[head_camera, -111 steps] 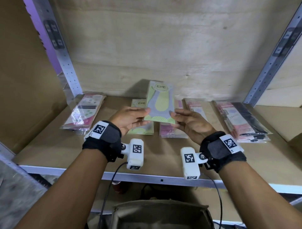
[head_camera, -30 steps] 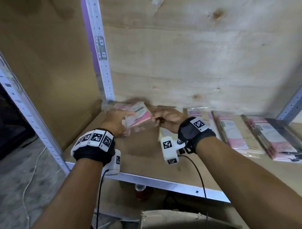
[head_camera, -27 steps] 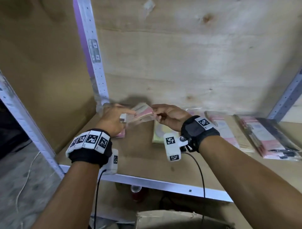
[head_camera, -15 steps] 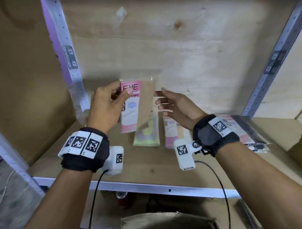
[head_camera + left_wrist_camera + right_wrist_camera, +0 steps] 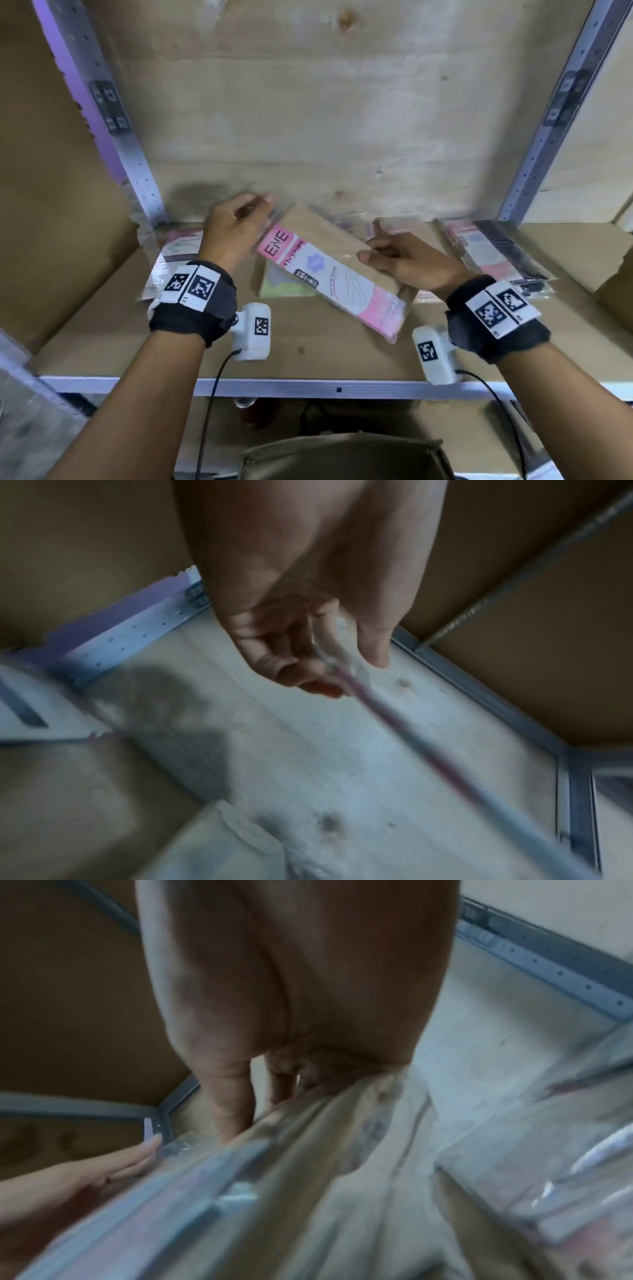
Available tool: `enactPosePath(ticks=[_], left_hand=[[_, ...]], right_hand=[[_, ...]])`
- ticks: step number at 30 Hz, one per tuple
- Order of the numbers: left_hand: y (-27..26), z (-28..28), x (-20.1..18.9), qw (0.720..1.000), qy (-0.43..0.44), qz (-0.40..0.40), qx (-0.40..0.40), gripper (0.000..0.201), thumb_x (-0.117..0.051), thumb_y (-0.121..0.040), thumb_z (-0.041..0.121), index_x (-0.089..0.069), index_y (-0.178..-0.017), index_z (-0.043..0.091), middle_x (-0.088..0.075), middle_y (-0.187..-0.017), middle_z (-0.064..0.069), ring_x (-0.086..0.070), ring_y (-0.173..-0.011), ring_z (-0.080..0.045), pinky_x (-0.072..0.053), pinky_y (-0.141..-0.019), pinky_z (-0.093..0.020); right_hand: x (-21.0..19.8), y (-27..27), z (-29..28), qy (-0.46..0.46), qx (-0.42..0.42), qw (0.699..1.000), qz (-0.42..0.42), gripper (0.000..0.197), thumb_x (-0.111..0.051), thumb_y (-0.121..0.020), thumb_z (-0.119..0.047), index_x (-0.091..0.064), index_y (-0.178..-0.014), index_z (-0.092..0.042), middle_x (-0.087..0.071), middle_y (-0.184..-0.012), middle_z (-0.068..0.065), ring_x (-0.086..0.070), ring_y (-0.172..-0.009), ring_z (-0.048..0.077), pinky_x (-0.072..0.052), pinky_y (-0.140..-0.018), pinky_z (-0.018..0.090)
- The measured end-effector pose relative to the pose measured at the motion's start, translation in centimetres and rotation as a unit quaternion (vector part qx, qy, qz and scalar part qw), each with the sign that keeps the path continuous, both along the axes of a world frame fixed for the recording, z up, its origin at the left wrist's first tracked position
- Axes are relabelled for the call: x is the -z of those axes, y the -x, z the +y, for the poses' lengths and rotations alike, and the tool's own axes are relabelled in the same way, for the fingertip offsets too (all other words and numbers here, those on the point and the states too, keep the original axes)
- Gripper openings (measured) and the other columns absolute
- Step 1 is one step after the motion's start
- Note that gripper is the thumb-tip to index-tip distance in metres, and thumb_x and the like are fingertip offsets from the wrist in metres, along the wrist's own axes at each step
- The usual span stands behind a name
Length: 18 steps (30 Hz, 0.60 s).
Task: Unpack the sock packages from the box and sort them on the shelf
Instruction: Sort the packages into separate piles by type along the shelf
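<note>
Head view: a pink and tan sock package (image 5: 329, 274) marked ENE is held tilted above the shelf (image 5: 308, 346). Its top corner is pinched by the left hand (image 5: 233, 233), and its right edge is gripped by the right hand (image 5: 404, 263). Beneath this package a green sock package (image 5: 284, 287) lies flat; to its right a stack of pink packages (image 5: 493, 253) is seen.

Left wrist view: the clear film edge of the package is pinched between thumb and fingers (image 5: 291, 664); much is blurred.

Right wrist view: the package is clasped by curled fingers (image 5: 232, 1102).
</note>
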<state>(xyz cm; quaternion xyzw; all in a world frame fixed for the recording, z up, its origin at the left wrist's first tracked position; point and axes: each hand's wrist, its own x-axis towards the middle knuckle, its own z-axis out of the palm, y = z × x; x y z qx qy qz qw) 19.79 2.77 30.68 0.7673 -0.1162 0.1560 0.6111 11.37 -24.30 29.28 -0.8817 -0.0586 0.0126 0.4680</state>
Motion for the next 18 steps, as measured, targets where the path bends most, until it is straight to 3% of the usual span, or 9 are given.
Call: enactPosePath(ticks=[2,5,8,12,14,16,18], left_hand=[[-0.7,-0.3,0.7,0.997,-0.078,0.01,0.012,0.029,-0.063,-0.095,0.038,-0.073,-0.075,0.019,-0.063,-0.053,0.011,-0.052,-0.045,0.0,-0.041,-0.049,-0.016],[-1.2,-1.2,1.5,0.991,-0.131,0.018,0.024,0.04,-0.056,-0.099,0.038,-0.064,-0.063,0.02,-0.056,-0.044,0.012,-0.045,-0.04,-0.002,-0.038,-0.048,-0.017],[-1.0,-2.2,1.5,0.992,-0.127,0.02,0.008,0.046,-0.053,-0.098,0.041,-0.055,-0.058,0.019,-0.05,-0.041,0.011,-0.041,-0.036,-0.004,-0.036,-0.045,-0.02],[-0.2,-3.8,1.3,0.996,0.017,0.082,0.027,0.048,-0.052,-0.1,0.044,-0.048,-0.059,0.019,-0.041,-0.044,0.009,-0.034,-0.04,-0.008,-0.03,-0.044,-0.021],[0.5,-4.4,1.2,0.985,0.102,0.124,0.061,0.045,-0.052,-0.101,0.041,-0.046,-0.062,0.019,-0.04,-0.05,0.008,-0.037,-0.045,-0.01,-0.03,-0.048,-0.023],[1.2,-4.7,0.8,0.966,0.176,0.168,0.093,0.04,-0.054,-0.101,0.037,-0.048,-0.066,0.018,-0.044,-0.047,0.009,-0.044,-0.039,-0.008,-0.033,-0.04,-0.016],[1.4,-4.7,0.7,0.955,0.2,0.194,0.104,0.037,-0.056,-0.1,0.038,-0.052,-0.069,0.018,-0.048,-0.047,0.008,-0.044,-0.033,-0.007,-0.028,-0.032,-0.012]], right_hand=[[0.3,-0.1,-1.0,0.092,0.012,0.996,-0.005,0.032,-0.058,-0.093,-0.054,-0.072,-0.103,-0.026,-0.074,-0.087,-0.009,-0.069,-0.082,0.009,-0.052,-0.065,0.013],[0.6,0.0,-1.7,0.161,0.042,0.986,-0.016,0.045,-0.051,-0.091,-0.065,-0.073,-0.101,-0.027,-0.073,-0.094,-0.009,-0.066,-0.092,0.008,-0.051,-0.085,0.025],[0.4,0.0,-1.9,0.187,0.064,0.98,-0.022,0.053,-0.046,-0.091,-0.068,-0.072,-0.103,-0.023,-0.073,-0.094,-0.007,-0.066,-0.09,0.011,-0.049,-0.084,0.025],[0.6,0.0,-2.3,0.133,0.067,0.989,-0.004,0.05,-0.048,-0.093,-0.063,-0.071,-0.103,-0.019,-0.075,-0.096,0.001,-0.069,-0.091,0.021,-0.051,-0.089,0.034],[0.8,0.1,-2.5,0.102,0.065,0.993,0.007,0.039,-0.051,-0.094,-0.057,-0.07,-0.087,-0.023,-0.074,-0.091,0.002,-0.069,-0.087,0.023,-0.051,-0.086,0.036],[0.7,0.2,-2.6,0.075,0.069,0.995,0.01,0.036,-0.054,-0.093,-0.052,-0.062,-0.068,-0.028,-0.068,-0.077,-0.003,-0.063,-0.076,0.021,-0.047,-0.076,0.035],[0.7,0.3,-2.7,0.056,0.073,0.996,0.007,0.033,-0.055,-0.092,-0.047,-0.061,-0.063,-0.03,-0.063,-0.07,-0.009,-0.059,-0.072,0.016,-0.043,-0.074,0.033]])
